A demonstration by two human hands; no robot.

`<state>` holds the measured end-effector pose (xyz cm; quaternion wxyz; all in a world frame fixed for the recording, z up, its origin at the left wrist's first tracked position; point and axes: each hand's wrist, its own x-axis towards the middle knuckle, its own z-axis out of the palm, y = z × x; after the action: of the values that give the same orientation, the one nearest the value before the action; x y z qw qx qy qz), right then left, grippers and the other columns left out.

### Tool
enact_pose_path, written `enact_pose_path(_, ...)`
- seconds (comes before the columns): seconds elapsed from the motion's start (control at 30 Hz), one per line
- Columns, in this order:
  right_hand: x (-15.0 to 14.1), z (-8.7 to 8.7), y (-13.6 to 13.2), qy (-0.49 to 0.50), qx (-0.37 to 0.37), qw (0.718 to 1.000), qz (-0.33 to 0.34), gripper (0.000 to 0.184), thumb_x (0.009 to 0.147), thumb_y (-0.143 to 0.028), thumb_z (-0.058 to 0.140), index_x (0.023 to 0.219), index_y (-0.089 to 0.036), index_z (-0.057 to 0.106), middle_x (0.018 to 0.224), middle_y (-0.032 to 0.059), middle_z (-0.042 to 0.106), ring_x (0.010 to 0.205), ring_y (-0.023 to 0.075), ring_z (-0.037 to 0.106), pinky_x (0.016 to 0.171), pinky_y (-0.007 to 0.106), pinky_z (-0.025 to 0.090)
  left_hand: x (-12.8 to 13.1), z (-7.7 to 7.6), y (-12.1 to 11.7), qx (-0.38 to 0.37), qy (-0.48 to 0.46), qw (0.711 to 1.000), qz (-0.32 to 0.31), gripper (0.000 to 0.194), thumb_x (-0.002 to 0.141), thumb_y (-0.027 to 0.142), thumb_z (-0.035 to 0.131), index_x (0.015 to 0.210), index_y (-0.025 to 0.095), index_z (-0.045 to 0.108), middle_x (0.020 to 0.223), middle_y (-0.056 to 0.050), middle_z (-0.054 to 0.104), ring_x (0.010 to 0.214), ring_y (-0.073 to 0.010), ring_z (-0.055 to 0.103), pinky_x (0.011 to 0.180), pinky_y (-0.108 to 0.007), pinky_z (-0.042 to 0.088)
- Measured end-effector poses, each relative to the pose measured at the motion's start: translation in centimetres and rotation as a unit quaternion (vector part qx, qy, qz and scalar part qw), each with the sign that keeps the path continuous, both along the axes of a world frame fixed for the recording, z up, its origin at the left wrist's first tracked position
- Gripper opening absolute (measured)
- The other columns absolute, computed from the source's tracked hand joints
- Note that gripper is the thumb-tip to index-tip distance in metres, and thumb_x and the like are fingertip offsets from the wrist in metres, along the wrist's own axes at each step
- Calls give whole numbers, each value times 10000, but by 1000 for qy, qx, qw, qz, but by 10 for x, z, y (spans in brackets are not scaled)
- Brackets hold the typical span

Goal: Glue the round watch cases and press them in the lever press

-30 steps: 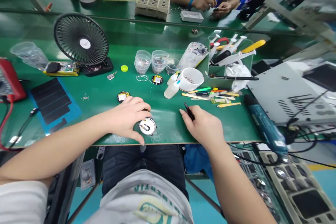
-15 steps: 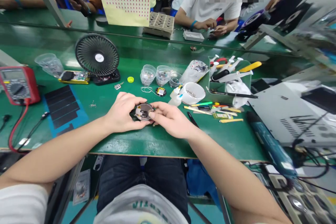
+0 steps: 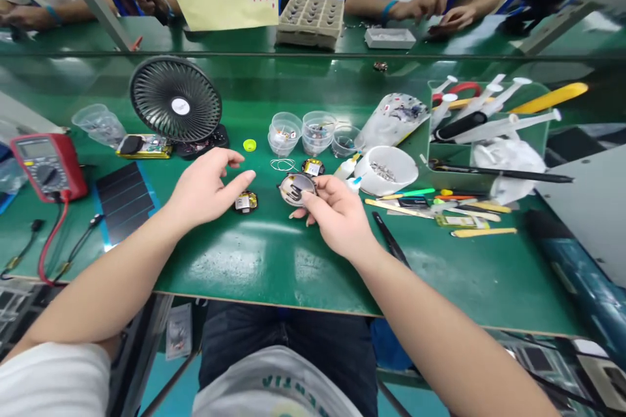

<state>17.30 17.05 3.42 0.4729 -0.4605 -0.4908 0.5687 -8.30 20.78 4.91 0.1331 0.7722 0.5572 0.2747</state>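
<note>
Head view, left to right: left hand [image 3: 200, 186], half open, nothing visible in grasp; small yellow-and-black module [image 3: 246, 202] on green bench [image 3: 254, 260], just beside left thumb; round case [image 3: 289, 189], held over bench, pinched at near-right edge by right hand [image 3: 337, 214]; black tweezers [image 3: 390, 238], lying beside right forearm. Apparent step: one-handed handling of case; next move calling for steady edge grip.

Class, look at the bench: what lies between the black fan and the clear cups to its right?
A lime-green cap lies on the green bench between the fan and those cups, as the head view shows.
</note>
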Motion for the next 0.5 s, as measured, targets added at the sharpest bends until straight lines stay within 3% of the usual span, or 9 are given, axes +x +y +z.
enact_pose_path(0.07, 0, -4, 1, -4, 14, 1000, -4, 385, 855, -483, 809, 974, -226, 548, 895, 25, 767, 644, 142, 715, 594, 273, 601, -2, 3, 2, -58, 106, 993, 13, 523, 924, 685, 647, 1121, 205, 716, 1114, -91, 749, 901, -269, 705, 757, -382, 539)
enact_pose_path(0.2, -2, -11, -2, -51, 33, 998, 20, 287, 941, -395, 687, 1142, -226, 570, 1026, 54, 799, 736, 164, 746, 686, 322, 643, -2, 3, 1, -110, 204, 971, -51, 511, 862, 694, 705, 1040, 215, 723, 1089, -99, 764, 944, -314, 740, 732, -384, 530)
enact_pose_path(0.3, -3, -13, -6, -172, 60, 983, 21, 281, 993, -300, 595, 1264, -229, 595, 1046, 54, 815, 756, 183, 753, 729, 352, 631, 0, 2, -3, -119, 178, 974, -68, 392, 857, 585, 750, 1012, 235, 668, 880, -37, 743, 742, -255, 710, 609, -336, 458)
enact_pose_path(0.37, -3, -13, -8, -292, 100, 951, 28, 296, 1007, -252, 568, 1295, -219, 627, 1016, 58, 819, 771, 207, 754, 752, 376, 616, 2, 3, -6, -128, 135, 980, -76, 322, 881, 507, 746, 1028, 248, 622, 797, 2, 716, 677, -228, 682, 574, -315, 423)
enact_pose_path(0.5, -5, -11, -11, -442, 189, 876, 44, 313, 1015, -216, 553, 1290, -159, 691, 1114, 136, 807, 993, 303, 778, 853, 451, 631, 11, 3, -17, -54, 1, 991, -125, 173, 1003, 396, 637, 1080, 241, 644, 955, -14, 755, 812, -193, 714, 662, -295, 503)
